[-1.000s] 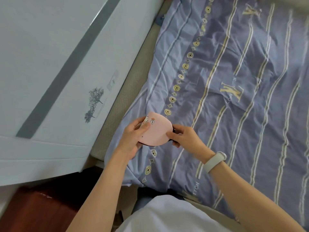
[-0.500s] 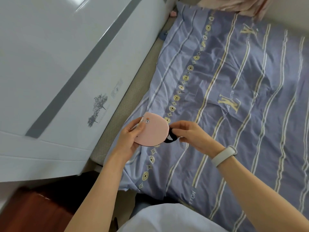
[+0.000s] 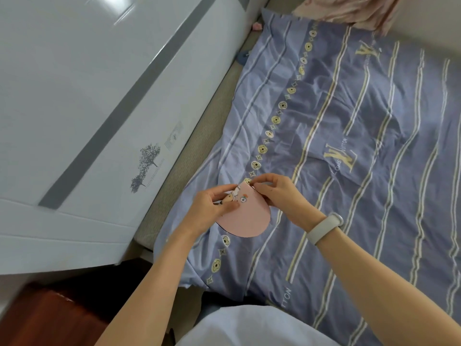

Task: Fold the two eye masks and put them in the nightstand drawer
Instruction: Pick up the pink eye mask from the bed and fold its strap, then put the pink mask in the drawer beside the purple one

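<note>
A pink eye mask (image 3: 245,218) with a small cartoon print is folded in half, its rounded end pointing toward me, just above the blue striped bedsheet (image 3: 349,136). My left hand (image 3: 212,208) pinches its left edge with thumb on top. My right hand (image 3: 279,196) grips the upper right corner with its fingertips. The mask's black strap is hidden. A second mask and the nightstand drawer are not in view.
A white glossy cabinet (image 3: 87,108) with a grey stripe stands at the left, close to the bed's beige edge (image 3: 189,146). Pink fabric (image 3: 349,11) lies at the bed's far end. Dark wooden floor (image 3: 50,318) shows at lower left.
My right hand moved from the black strap at the mask's right side onto its upper corner. The mask turned, its rounded end now toward me, and the strap is out of sight.
</note>
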Tool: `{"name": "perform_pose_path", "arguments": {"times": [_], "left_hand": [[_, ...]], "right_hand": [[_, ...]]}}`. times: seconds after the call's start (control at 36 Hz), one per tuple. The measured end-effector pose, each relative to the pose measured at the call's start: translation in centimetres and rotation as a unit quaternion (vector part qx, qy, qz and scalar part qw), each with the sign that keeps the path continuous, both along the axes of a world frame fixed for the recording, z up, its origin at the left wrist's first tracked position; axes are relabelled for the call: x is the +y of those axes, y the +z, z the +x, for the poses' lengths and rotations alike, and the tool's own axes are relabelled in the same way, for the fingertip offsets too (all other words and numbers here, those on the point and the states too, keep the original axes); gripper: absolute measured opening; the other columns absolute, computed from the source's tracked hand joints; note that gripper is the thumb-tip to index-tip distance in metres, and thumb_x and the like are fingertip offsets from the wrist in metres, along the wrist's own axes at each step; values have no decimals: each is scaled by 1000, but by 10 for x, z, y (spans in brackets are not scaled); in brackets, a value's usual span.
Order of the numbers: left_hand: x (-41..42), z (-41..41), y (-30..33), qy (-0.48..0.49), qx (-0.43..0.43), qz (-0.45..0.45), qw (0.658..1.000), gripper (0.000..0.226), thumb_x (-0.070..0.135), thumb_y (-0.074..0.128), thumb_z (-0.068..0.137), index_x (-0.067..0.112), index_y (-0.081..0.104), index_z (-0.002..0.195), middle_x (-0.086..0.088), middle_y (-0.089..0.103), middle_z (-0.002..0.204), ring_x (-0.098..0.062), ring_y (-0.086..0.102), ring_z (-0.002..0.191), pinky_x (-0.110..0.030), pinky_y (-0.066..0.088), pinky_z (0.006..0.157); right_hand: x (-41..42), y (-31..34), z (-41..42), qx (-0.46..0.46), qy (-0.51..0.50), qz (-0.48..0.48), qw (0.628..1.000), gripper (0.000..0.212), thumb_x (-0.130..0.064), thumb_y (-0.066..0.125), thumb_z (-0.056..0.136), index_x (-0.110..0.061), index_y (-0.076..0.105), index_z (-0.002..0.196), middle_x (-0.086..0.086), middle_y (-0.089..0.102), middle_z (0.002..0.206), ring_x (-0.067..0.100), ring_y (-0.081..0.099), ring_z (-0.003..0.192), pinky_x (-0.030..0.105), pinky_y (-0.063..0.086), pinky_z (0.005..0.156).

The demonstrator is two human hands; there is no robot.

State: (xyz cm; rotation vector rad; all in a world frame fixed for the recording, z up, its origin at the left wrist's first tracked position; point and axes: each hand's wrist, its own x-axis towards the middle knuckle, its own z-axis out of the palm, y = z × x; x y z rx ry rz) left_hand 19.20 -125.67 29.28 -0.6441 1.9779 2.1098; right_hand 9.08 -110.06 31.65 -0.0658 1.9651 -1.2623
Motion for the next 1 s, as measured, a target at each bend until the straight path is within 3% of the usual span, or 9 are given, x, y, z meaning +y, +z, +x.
{"name": "perform_pose_path", "arguments": {"times": [0.17, 0.28, 0.47, 0.56, 0.64, 0.78, 0.83, 0.89, 1.0], "left_hand": [[-1, 6, -7, 13, -11, -57, 998, 20, 13, 73, 75, 26, 66, 88, 9, 71, 86, -1, 63, 73, -9, 47, 61], [-7, 11, -11, -11, -7, -96, 995, 23, 11, 74, 73, 30, 64, 83, 10, 69, 84, -3, 64, 77, -10, 46, 65], [-24, 25, -7, 125, 18, -85, 988, 21, 22, 76, 72, 29, 63, 86, 12, 68, 79, 3, 62, 66, -8, 46, 55], [-19, 37, -4, 233, -12, 14, 972, 21, 29, 68, 80, 19, 60, 97, -2, 65, 91, -10, 64, 76, -16, 51, 53], [-3, 54, -1, 284, -78, 94, 951, 22, 41, 51, 89, 20, 58, 91, -8, 66, 92, -21, 67, 82, -32, 59, 61], [30, 100, -1, 367, -68, -169, 912, 28, 36, 31, 96, 23, 47, 77, 7, 55, 71, -13, 57, 67, -19, 47, 55], [39, 124, -5, 371, -61, -252, 892, 24, 36, 31, 97, 20, 44, 84, 10, 49, 69, -8, 51, 63, -20, 42, 53], [53, 148, -11, 355, -58, -274, 892, 24, 36, 33, 96, 17, 44, 87, 3, 52, 73, -14, 53, 66, -29, 43, 58], [91, 196, -21, 344, -30, -279, 896, 19, 32, 39, 96, 18, 48, 86, 5, 53, 71, -1, 53, 61, -8, 37, 51]], "right_hand": [[-1, -4, 17, 223, 60, 45, 972, 12, -23, 55, 87, -24, 67, 91, -22, 57, 83, -11, 54, 74, 3, 40, 65], [-1, -10, 19, 129, 139, 46, 981, 47, -34, 64, 81, -24, 48, 124, -12, 59, 97, 4, 57, 88, 21, 46, 78], [-12, -22, 41, -8, 94, -13, 995, 5, -17, 58, 87, -12, 58, 89, 6, 65, 85, 16, 65, 75, 22, 58, 67], [-22, -26, 58, 36, 19, 1, 999, 17, -17, 50, 91, -2, 54, 97, 13, 62, 85, 23, 60, 69, 36, 53, 67], [-31, -27, 87, 83, -18, 4, 996, 10, -18, 47, 92, -10, 48, 86, 8, 58, 79, 20, 58, 62, 25, 48, 54], [-23, -28, 145, 81, 100, -18, 991, 18, -22, 52, 90, -22, 42, 74, -2, 56, 71, 18, 61, 65, 39, 54, 65], [-12, -29, 159, 79, 128, -38, 988, 17, -32, 53, 89, -23, 46, 76, -4, 56, 70, 10, 59, 64, 31, 52, 62], [-4, -30, 173, 52, 119, -67, 989, 21, -40, 47, 90, -22, 51, 80, -5, 54, 71, 1, 55, 60, 22, 48, 59], [14, -38, 202, 55, 145, -66, 986, 27, -29, 45, 92, -10, 53, 76, -1, 49, 68, 6, 46, 58, 6, 35, 45]]}}
